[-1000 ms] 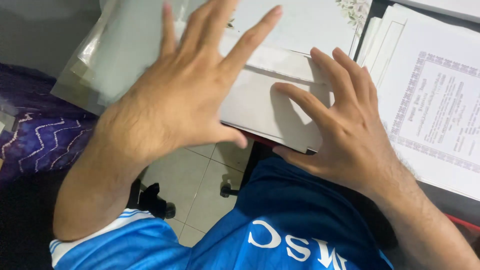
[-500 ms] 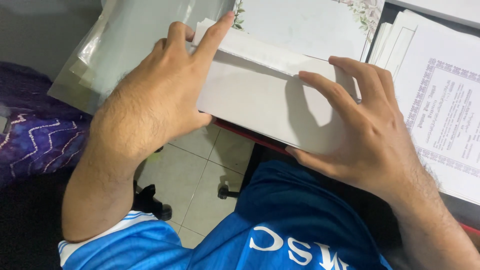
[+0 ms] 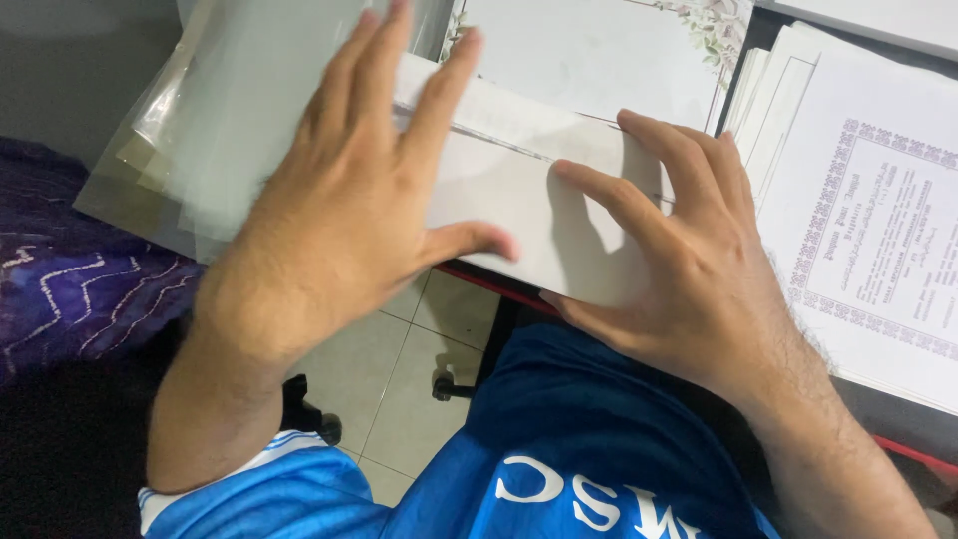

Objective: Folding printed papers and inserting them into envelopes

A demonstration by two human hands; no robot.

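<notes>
A folded white card [image 3: 519, 200] lies at the near edge of the table, its lower edge hanging past the rim. My left hand [image 3: 339, 210] lies flat across its left end, fingers spread and pointing away from me, thumb out to the right. My right hand [image 3: 689, 260] presses flat on its right end, fingers angled up and left. Neither hand grips anything; both only rest on the card.
A floral-bordered white sheet [image 3: 599, 50] lies beyond the card. Clear plastic sleeves [image 3: 220, 110] sit at the left. A stack of printed sheets with ornate borders [image 3: 868, 210] is at the right. Below are tiled floor [image 3: 399, 379] and purple fabric [image 3: 70, 289].
My left hand went from raised and spread to pressing along the card's fold, and now lies flat with fingers spread. The right hand stayed pressed on the card's right end.
</notes>
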